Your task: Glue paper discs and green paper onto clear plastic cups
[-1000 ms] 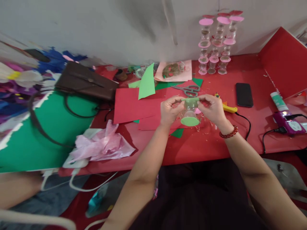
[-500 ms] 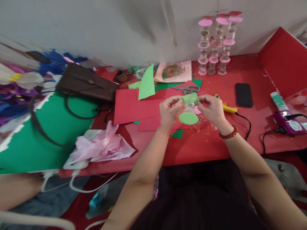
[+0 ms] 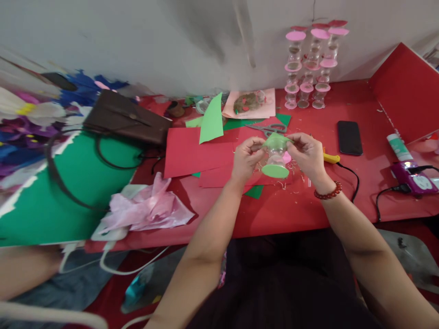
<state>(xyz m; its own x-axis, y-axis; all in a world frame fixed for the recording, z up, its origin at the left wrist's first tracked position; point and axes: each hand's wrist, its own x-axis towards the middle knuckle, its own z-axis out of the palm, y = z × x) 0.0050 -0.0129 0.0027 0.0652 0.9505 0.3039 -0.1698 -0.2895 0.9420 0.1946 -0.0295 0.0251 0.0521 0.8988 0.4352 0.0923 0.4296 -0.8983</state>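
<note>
My left hand (image 3: 246, 157) and my right hand (image 3: 307, 154) pinch opposite edges of a green paper piece (image 3: 276, 140). Under that paper is a clear hourglass-shaped plastic piece (image 3: 276, 159), with a round green disc (image 3: 275, 171) at its lower end. Both are held up over the red table. Grey scissors (image 3: 269, 129) lie just behind my hands. A pink round piece (image 3: 286, 157) shows beside the clear piece, partly hidden. Red paper sheets (image 3: 195, 151) lie to the left. The yellow tool (image 3: 331, 158) is partly covered by my right hand.
Stacked clear pieces with pink discs (image 3: 307, 68) stand at the back. A black phone (image 3: 349, 137) and a purple device (image 3: 413, 177) are on the right. A brown bag (image 3: 128, 119) and a pink plastic bag (image 3: 147, 208) are on the left. Another person's arm (image 3: 29, 272) shows lower left.
Both hands have shifted slightly right with the green paper and clear piece. The clear piece has tilted, so its lower green disc looks narrower. My right hand covers more of the yellow tool.
</note>
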